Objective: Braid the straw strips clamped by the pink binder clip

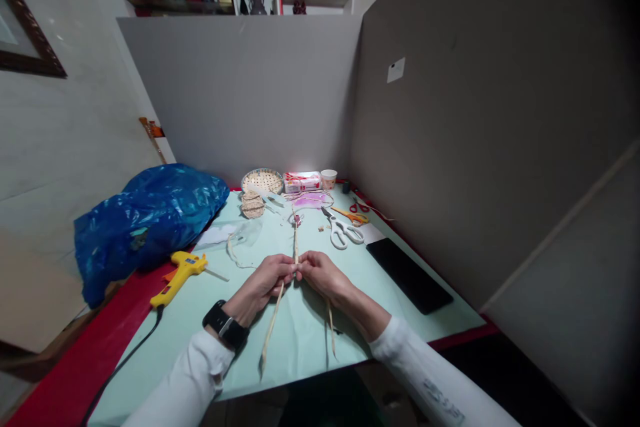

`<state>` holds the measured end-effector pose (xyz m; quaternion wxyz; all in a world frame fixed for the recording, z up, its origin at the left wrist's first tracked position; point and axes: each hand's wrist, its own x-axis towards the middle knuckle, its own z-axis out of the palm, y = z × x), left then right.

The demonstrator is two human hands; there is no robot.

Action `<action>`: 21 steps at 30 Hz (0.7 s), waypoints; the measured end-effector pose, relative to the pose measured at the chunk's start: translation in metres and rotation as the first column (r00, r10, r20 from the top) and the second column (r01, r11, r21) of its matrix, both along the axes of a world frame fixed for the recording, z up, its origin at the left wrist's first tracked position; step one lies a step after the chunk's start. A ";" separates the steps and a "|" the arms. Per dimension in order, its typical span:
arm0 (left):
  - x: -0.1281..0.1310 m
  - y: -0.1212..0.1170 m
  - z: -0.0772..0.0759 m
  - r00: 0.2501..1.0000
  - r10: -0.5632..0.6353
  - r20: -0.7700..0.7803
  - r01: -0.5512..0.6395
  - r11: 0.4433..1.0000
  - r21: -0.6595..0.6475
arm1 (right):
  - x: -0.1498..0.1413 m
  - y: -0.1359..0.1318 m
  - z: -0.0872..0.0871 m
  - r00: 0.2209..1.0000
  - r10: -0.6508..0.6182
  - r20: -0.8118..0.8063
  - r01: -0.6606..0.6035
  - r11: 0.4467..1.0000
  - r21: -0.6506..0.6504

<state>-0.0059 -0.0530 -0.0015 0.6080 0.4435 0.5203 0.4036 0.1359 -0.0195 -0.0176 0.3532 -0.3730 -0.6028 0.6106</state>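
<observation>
My left hand (273, 275) and my right hand (320, 273) meet at the middle of the table, fingertips pinched together on a pale, straw-like braid (296, 240). The braid runs away from me from between the fingers toward a small reddish bundle (298, 219). One loose strand (270, 337) trails toward me below the left hand, and another strand (331, 330) hangs under the right wrist. The exact crossing of the strands is hidden by my fingers. A black watch sits on my left wrist.
A yellow glue gun (181, 273) with its cord and a blue plastic bag (145, 220) lie left. White-handled scissors (345, 233), orange scissors (354, 216) and a black tablet-like slab (407, 273) are right. Behind stand a woven basket (262, 180) and a paper cup (329, 179), before grey partitions.
</observation>
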 end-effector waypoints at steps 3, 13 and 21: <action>0.003 -0.002 -0.001 0.999 0.050 -0.003 -0.050 0.999 0.009 | 0.004 0.005 -0.001 0.994 -0.013 0.111 0.011 1.000 0.022; 0.003 0.001 -0.002 0.999 0.046 0.000 -0.046 0.999 -0.017 | 0.011 -0.003 0.005 0.981 -0.076 0.176 0.056 0.992 0.114; 0.003 0.002 0.001 1.000 0.001 -0.003 -0.001 1.000 -0.019 | 0.015 -0.008 0.011 0.972 -0.121 0.201 0.055 0.951 0.305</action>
